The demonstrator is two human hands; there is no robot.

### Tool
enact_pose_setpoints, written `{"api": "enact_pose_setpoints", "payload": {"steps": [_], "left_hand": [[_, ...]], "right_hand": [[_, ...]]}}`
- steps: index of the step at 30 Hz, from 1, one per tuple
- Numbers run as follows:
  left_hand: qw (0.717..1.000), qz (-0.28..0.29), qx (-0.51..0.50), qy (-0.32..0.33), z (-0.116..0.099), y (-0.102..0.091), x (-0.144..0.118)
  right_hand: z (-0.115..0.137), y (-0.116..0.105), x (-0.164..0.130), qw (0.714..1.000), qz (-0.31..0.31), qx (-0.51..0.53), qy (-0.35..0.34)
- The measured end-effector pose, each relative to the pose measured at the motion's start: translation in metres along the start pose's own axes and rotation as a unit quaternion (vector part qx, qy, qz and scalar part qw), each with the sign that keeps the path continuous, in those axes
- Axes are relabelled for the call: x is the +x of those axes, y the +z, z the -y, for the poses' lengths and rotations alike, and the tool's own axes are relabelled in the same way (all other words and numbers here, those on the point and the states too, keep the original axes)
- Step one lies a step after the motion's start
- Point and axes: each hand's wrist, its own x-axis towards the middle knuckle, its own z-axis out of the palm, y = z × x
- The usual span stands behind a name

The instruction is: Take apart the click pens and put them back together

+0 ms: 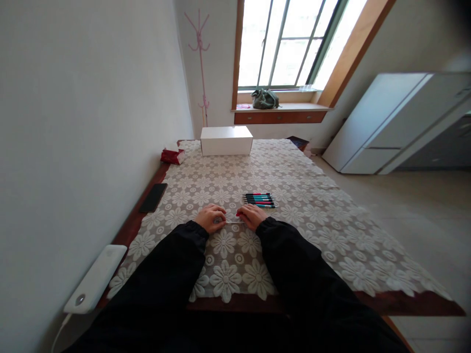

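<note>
My left hand (210, 217) and my right hand (253, 216) rest side by side on the lace tablecloth (312, 215), both in black sleeves. Between them runs a thin pale rod, perhaps a pen part (232, 222), with each hand pinching one end. A small red piece (239, 213) shows at my right fingertips. Just beyond my right hand lies a row of several pens (259, 199) with black, teal and red barrels, side by side.
A white box (226, 140) stands at the table's far end, a red packet (172, 156) to its left. A black phone (153, 197) and a white power bank (96, 278) lie along the left edge by the wall. A white cabinet (390, 122) stands right.
</note>
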Motion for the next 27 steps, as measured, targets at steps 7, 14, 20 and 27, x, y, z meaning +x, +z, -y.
{"api": "enact_pose_setpoints", "payload": {"steps": [7,14,20,27], "left_hand": [[1.0,-0.007,-0.002,-0.001,-0.005,-0.003,-0.002],[1.0,-0.009,0.017,-0.018,-0.006,-0.007,-0.003],[0.999,-0.003,0.027,-0.019,-0.007,-0.008,-0.004],[0.999,-0.009,0.025,-0.024,-0.007,-0.008,-0.004]], "right_hand": [[0.003,-0.003,-0.002,0.998,-0.032,-0.058,-0.014],[-0.003,-0.001,-0.002,0.994,-0.067,-0.078,-0.025],[-0.008,-0.006,-0.003,0.994,-0.071,-0.086,-0.007],[-0.011,-0.017,-0.008,0.996,-0.011,-0.086,0.035]]}}
